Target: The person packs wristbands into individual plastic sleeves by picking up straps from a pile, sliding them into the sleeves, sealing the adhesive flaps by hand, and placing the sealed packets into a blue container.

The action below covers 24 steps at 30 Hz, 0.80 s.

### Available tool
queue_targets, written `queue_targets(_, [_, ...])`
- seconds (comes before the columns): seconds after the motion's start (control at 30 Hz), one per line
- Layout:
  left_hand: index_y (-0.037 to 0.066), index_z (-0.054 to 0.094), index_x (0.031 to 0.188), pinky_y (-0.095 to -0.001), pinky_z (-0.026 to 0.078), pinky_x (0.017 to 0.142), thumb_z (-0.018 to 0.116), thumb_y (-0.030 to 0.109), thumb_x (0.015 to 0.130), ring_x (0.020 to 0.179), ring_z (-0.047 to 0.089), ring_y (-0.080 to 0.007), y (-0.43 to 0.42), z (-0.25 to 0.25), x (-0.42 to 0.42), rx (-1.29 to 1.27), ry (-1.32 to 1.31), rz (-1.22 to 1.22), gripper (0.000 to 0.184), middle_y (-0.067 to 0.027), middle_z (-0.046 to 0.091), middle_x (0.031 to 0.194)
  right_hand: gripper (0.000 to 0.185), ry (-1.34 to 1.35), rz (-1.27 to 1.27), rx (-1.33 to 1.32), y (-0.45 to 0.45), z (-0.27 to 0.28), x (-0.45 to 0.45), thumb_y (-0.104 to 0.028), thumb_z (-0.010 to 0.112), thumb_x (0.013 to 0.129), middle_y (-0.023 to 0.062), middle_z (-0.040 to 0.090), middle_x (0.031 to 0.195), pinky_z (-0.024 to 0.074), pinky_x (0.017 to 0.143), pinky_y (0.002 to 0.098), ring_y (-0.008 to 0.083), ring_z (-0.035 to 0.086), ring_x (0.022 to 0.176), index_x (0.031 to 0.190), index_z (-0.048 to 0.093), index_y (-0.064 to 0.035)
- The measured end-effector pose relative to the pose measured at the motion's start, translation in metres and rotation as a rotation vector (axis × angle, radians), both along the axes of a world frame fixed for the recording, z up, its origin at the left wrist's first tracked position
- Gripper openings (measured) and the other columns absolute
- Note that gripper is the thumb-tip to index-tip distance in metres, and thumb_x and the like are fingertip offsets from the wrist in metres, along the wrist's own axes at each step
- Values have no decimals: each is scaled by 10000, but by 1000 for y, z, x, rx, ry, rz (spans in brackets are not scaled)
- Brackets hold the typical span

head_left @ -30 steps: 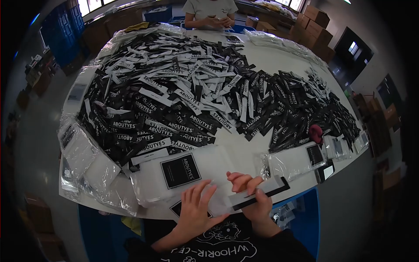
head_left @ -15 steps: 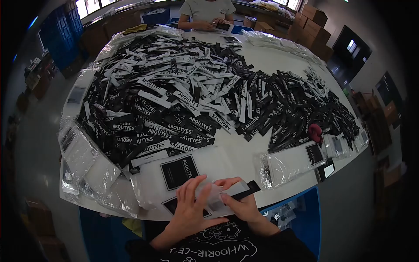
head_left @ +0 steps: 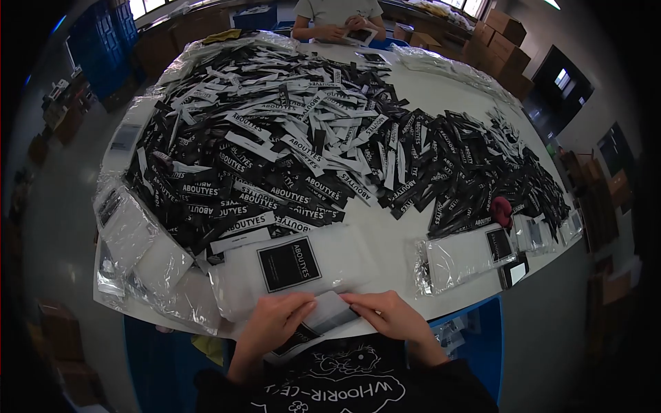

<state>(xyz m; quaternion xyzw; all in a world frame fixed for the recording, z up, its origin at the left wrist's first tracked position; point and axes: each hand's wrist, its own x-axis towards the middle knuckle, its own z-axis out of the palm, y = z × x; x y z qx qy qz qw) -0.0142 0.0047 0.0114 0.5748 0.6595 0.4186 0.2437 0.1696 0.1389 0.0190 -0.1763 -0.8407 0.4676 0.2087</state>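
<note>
At the table's near edge, my left hand (head_left: 279, 321) pinches the left side of a small translucent bag (head_left: 329, 313). My right hand (head_left: 389, 315) has thumb and fingers closed on the bag's upper right side. Whitish and dark contents show faintly through the bag. Under my left hand lies a frosted pouch with a black label (head_left: 301, 337), partly hidden. Just beyond the hands is a stack of frosted pouches (head_left: 237, 279) whose top one bears a black ABOUTYES label (head_left: 289, 263). A large pile of black and white strips (head_left: 275, 151) lies farther back.
Clear-wrapped packs (head_left: 155, 255) line the table's left edge. At the right are another wrapped pack (head_left: 468, 258), a dark red item (head_left: 501, 211) and a phone-like object (head_left: 514, 272). A person (head_left: 337, 19) stands across the table holding a dark-and-white item. Blue bins (head_left: 475, 344) sit below.
The black-and-white strips earlier in my right hand have moved left and now show only as contents in the bag. My left hand has closed from spread fingers to a pinch on the bag.
</note>
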Motion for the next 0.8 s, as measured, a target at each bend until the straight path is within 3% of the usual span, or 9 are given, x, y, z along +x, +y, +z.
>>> queue_targets(0.07, [30, 611, 894, -329, 473, 555, 582, 138, 834, 625, 601, -286, 0, 5, 4, -15, 8, -32, 127, -124, 624, 745, 235, -306, 305, -228, 12, -1, 6, -51, 596, 809, 118, 645, 762, 452, 562, 254, 196, 596, 605, 1043, 619, -43])
queue_targets(0.17, [38, 616, 897, -335, 479, 558, 602, 171, 822, 625, 606, -281, 3, 6, 19, -23, 22, -90, 153, -117, 631, 764, 179, -349, 451, -416, 14, -11, -3, -126, 590, 825, 82, 613, 652, 414, 526, 263, 119, 519, 549, 953, 626, -6])
queue_targets(0.33, [18, 601, 820, -304, 433, 499, 700, 160, 740, 531, 562, -247, 4, 6, 12, 56, -36, -79, 191, -121, 586, 659, 187, -265, 307, -541, 13, -37, -9, -155, 565, 856, 21, 614, 696, 417, 572, 241, 57, 489, 630, 900, 633, 13])
queue_targets(0.4, [18, 581, 784, -295, 440, 494, 704, 235, 740, 526, 570, -242, 1, 5, -1, -132, -91, 71, 254, -112, 604, 659, 209, -236, 267, -617, 15, -38, -9, -171, 555, 871, 18, 631, 751, 432, 610, 237, 56, 513, 677, 907, 631, 20])
queue_targets(0.43, [4, 550, 728, -249, 406, 472, 697, 157, 756, 489, 530, -131, 2, 8, 0, -124, -226, 174, 214, -77, 584, 594, 235, -35, 192, -771, 15, -36, -11, -188, 547, 881, 26, 633, 815, 439, 651, 232, 65, 529, 733, 925, 628, 28])
queue_targets(0.47, [-1, 545, 719, -235, 396, 468, 690, 131, 765, 507, 512, -89, 4, 4, 2, -58, -371, 247, 201, -55, 584, 590, 260, 168, 112, -921, 15, -32, -14, -204, 539, 891, 33, 635, 879, 446, 692, 227, 75, 546, 789, 943, 625, 36])
queue_targets(0.5, [-5, 541, 709, -221, 386, 464, 682, 106, 775, 525, 495, -46, 6, -3, 3, 10, -514, 320, 191, -32, 583, 587, 240, 222, 161, -899, 10, -25, -18, -177, 564, 879, 61, 627, 954, 450, 728, 223, 94, 556, 856, 974, 621, 36])
queue_targets(0.63, [-32, 616, 873, -192, 412, 546, 658, 86, 797, 641, 524, -41, 14, 3, 13, 115, -787, 208, 147, -32, 622, 721, 194, 100, 72, -652, -2, -14, -29, -121, 599, 850, 50, 633, 910, 449, 710, 214, 84, 559, 820, 977, 627, 23])
queue_targets(0.8, [-26, 627, 926, -198, 418, 570, 622, 55, 807, 662, 529, -50, 7, -6, 7, 76, -690, 43, 145, -31, 624, 756, 179, 146, 202, -689, -3, -22, -27, -78, 615, 826, 36, 635, 852, 443, 660, 210, 71, 558, 758, 978, 629, 17])
